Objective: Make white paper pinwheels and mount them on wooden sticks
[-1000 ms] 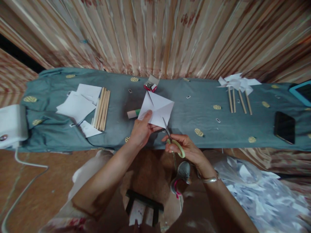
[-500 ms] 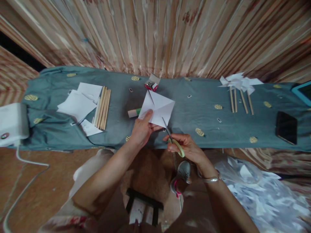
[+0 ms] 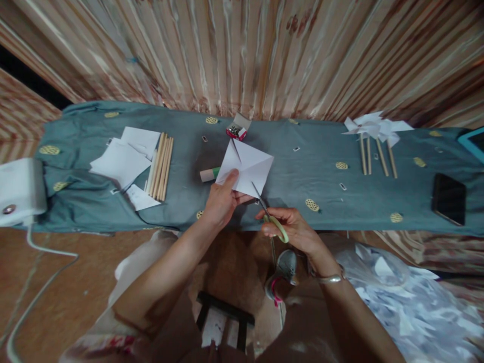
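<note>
A square sheet of white paper (image 3: 251, 164) is pinched in my left hand (image 3: 223, 199), thumb on top and fingers beneath. A slit runs in from its far corner, and crease lines cross its face. My right hand (image 3: 291, 227) is closed on scissors (image 3: 279, 229) with light green handles; their blades lie at the paper's near corner. Just beyond the paper stands a small open red box (image 3: 236, 132) with tiny metallic pieces in it. A glue stick (image 3: 207, 175) with a green band lies partly under the paper's left side.
On the left lie white paper sheets (image 3: 121, 161), several wooden sticks (image 3: 162, 166) and a white device (image 3: 20, 191) with a cable. To the right are paper pinwheels (image 3: 376, 126) on sticks, a phone (image 3: 449, 199) and a blue-edged tablet (image 3: 474, 143). A plastic bag (image 3: 412, 297) of white paper pieces sits below.
The view has shifted very slightly. Both hands, the paper and the scissors hold almost the same position, with the blades still at the near corner.
</note>
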A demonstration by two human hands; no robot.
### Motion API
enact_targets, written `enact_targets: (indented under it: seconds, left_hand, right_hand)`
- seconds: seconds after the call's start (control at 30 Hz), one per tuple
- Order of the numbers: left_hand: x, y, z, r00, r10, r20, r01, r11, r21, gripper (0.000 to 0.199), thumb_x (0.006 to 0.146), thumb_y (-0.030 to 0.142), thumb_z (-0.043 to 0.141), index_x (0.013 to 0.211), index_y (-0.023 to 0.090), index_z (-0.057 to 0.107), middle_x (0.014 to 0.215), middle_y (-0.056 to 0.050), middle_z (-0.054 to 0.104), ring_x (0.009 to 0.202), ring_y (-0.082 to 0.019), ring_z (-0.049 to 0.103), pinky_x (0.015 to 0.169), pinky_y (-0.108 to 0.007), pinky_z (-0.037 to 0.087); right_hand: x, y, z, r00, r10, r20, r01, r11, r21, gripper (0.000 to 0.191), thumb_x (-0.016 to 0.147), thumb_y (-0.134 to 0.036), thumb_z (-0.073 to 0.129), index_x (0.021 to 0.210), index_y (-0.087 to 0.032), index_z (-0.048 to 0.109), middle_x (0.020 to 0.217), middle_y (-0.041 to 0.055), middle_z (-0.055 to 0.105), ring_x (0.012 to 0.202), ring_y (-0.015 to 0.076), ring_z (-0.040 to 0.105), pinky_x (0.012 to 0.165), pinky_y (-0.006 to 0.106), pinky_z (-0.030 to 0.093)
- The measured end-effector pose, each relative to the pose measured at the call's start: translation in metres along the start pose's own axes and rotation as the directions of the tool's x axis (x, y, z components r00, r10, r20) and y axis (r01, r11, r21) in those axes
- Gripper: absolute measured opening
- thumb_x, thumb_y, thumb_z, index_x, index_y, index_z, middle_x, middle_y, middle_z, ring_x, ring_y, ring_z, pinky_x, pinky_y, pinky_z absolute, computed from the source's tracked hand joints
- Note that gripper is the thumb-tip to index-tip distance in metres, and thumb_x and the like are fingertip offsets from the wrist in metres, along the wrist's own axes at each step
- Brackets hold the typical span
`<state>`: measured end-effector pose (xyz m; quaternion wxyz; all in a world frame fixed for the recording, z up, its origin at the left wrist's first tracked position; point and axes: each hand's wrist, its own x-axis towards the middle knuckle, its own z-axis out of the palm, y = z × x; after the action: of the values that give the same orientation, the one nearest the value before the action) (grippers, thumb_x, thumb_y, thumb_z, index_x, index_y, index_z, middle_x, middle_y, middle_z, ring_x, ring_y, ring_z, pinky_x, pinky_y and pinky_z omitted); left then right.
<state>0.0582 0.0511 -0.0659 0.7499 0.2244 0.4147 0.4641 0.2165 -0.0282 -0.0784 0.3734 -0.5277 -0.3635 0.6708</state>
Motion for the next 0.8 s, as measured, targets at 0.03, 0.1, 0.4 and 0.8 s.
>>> enact_targets:
  seconds: [0.03, 0.1, 0.4, 0.8]
  left_hand:
    - [-0.0001, -0.0001, 0.0003, 1.000, 0.003, -0.003, -0.003, 1.000, 0.000, 0.024, 0.086, 0.029, 0.063, 0.104, 0.014, 0.060, 0.079, -0.006, 0.073, 0.075, -0.022, 0.073, 0.079, -0.039, 0.060]
    - [-0.0008, -0.0003, 0.0014, 1.000, 0.002, -0.012, -0.002, 1.000, 0.004, 0.025, 0.084, 0.029, 0.065, 0.104, 0.014, 0.060, 0.080, -0.006, 0.073, 0.074, -0.020, 0.073, 0.078, -0.037, 0.060]
    - [-0.0032, -0.0039, 0.0022, 1.000, -0.013, 0.016, 0.012, 0.999, 0.032, 0.022, 0.086, 0.029, 0.063, 0.103, 0.015, 0.060, 0.075, -0.004, 0.073, 0.075, -0.019, 0.073, 0.075, -0.032, 0.060]
    - [-0.0020, -0.0050, 0.0011, 1.000, -0.019, -0.006, 0.019, 0.999, 0.026, 0.021, 0.087, 0.028, 0.061, 0.102, 0.014, 0.061, 0.080, -0.007, 0.074, 0.082, -0.022, 0.073, 0.080, -0.037, 0.058]
  right_hand:
    - [0.0000, -0.0001, -0.0003, 1.000, 0.005, 0.001, -0.005, 1.000, -0.014, 0.035, 0.056, -0.041, 0.087, 0.078, -0.019, 0.073, 0.057, -0.0058, 0.059, 0.048, 0.0068, 0.053, 0.045, 0.018, 0.044]
    - [0.0001, -0.0010, -0.0007, 1.000, 0.019, 0.008, -0.018, 0.999, -0.030, 0.039, 0.055, -0.045, 0.087, 0.078, -0.018, 0.072, 0.057, -0.0056, 0.059, 0.049, 0.0066, 0.053, 0.047, 0.018, 0.044]
    - [0.0020, 0.0008, -0.0013, 0.999, -0.007, 0.034, 0.008, 0.999, -0.046, 0.040, 0.057, -0.047, 0.086, 0.080, -0.018, 0.070, 0.058, -0.0055, 0.059, 0.051, 0.0067, 0.053, 0.049, 0.020, 0.044]
    - [0.0037, 0.0025, 0.0000, 1.000, -0.019, 0.024, 0.019, 1.000, -0.023, 0.037, 0.056, -0.044, 0.087, 0.076, -0.018, 0.070, 0.056, -0.0060, 0.057, 0.049, 0.0062, 0.052, 0.048, 0.019, 0.043]
